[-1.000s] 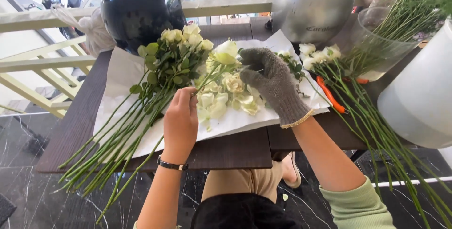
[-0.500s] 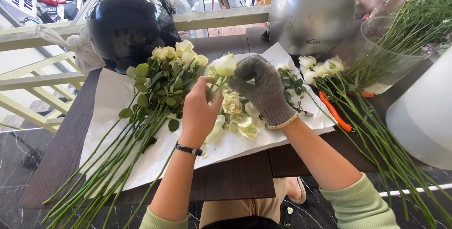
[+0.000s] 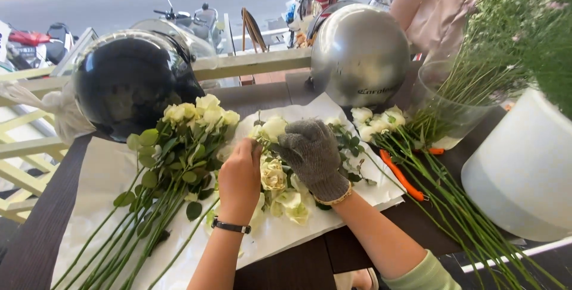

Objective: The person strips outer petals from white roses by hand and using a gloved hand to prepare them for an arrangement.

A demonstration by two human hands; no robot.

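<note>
Centre frame: bare left hand and grey-gloved right hand grip white roses lying on white wrapping paper.

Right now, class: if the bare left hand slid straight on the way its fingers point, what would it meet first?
The left hand points up-table; just beyond its fingers lies a white rose, probably first, though depth is unclear.

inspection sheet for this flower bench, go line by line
surface: dark wooden table under white wrapping paper
job's things: cream roses heaped on the paper; long-stemmed rose bunch to their left
clutter: black helmet, silver helmet, orange cutters, glass vase, white bucket
grippers: bare left hand and grey-gloved right hand both on the heaped roses
cables: nothing seen
surroundings: street, parked scooters, another person behind the table
</note>
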